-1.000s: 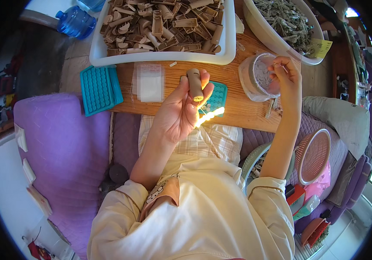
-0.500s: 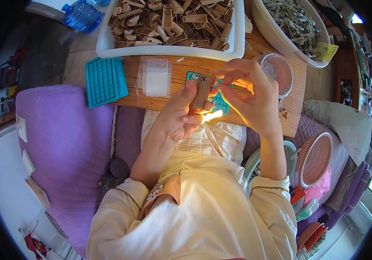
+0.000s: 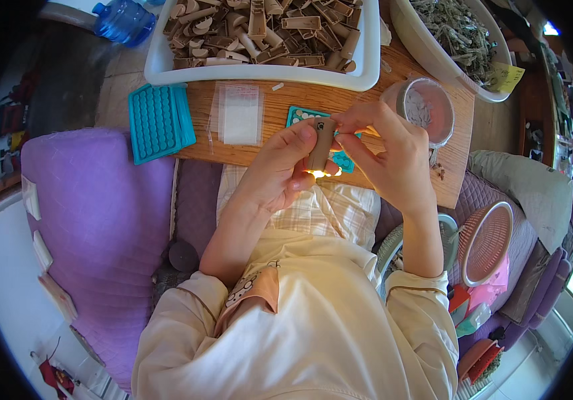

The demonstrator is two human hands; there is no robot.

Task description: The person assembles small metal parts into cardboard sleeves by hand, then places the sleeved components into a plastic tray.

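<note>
A small brown plastic casing (image 3: 322,145) stands nearly upright in my left hand (image 3: 263,170), thumb on its left side and fingers behind. Near its top is a small dark round part, and a warm yellow light glows at its lower end. My right hand (image 3: 396,153) is at the casing's upper right edge, thumb and forefinger pinched together; whatever is between them is too small to make out. Below and behind both hands, partly covered by them, lies a teal molded tray (image 3: 298,115) with small pale round pieces in it.
A white tub (image 3: 260,78) full of brown plastic shells takes up the table's far side. Stacked teal trays (image 3: 156,123) and clear plastic bags (image 3: 241,120) lie left. At right stand a clear tub (image 3: 445,117) of small pale pieces and a large basin (image 3: 412,33) of tangled parts.
The casing has shifted slightly right, and the light at its lower end shows smaller. My right fingertips have come together against the casing's upper right edge.
</note>
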